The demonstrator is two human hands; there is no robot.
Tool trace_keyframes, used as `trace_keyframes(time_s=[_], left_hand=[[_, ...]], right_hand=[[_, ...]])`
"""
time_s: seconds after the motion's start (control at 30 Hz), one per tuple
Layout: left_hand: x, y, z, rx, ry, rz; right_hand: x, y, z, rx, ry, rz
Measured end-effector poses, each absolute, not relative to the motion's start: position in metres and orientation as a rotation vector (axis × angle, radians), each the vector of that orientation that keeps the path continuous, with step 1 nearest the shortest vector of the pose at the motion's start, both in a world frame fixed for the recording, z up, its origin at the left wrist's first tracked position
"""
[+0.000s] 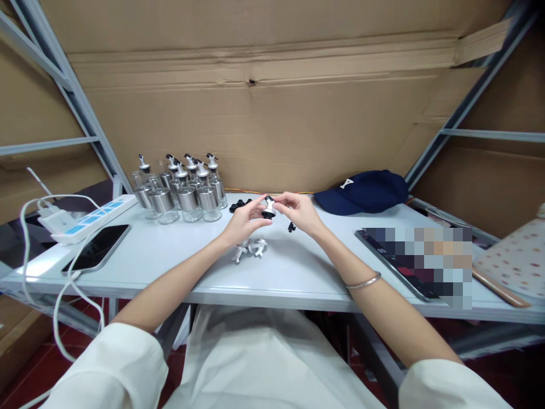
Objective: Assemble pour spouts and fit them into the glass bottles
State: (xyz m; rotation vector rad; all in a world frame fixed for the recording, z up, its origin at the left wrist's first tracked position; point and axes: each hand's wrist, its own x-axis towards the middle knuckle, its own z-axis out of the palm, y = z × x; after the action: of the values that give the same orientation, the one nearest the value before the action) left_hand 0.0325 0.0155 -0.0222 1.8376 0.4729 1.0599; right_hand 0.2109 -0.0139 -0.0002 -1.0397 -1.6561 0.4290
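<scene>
Above the middle of the desk (298, 272) I hold a small pourer spout (268, 209) between both hands: my left hand (247, 220) pinches its silver body from below, and my right hand (298, 210) pinches at its black top with thumb and forefinger. I judge I am fitting a black piece onto it. Loose black caps (239, 205) lie just behind, one more (292, 227) under my right hand, and a few silver spouts (251, 247) below my left. Finished glass bottles (183, 196) stand well to the left. Next, I think, calls for a firm, straight press.
</scene>
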Motion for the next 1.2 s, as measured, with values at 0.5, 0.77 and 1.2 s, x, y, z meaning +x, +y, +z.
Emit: trace_keyframes(time_s=[0.5,0.77,1.2], left_hand=[[0.0323,0.0141,-0.021,1.84,0.405,1.058],[0.0336,0.0121,-0.0194,1.767,0.415,1.052],[0.0309,0.0143,-0.0166,1.752,0.478,1.041]], right_hand=[[0.2079,-0.0175,0.0045,-0.833,-1.398,0.963],[0.2107,-0.0163,0.0037,-0.839,-1.409,0.969],[0.2064,-0.017,0.0025,-0.999,-1.536,0.75]])
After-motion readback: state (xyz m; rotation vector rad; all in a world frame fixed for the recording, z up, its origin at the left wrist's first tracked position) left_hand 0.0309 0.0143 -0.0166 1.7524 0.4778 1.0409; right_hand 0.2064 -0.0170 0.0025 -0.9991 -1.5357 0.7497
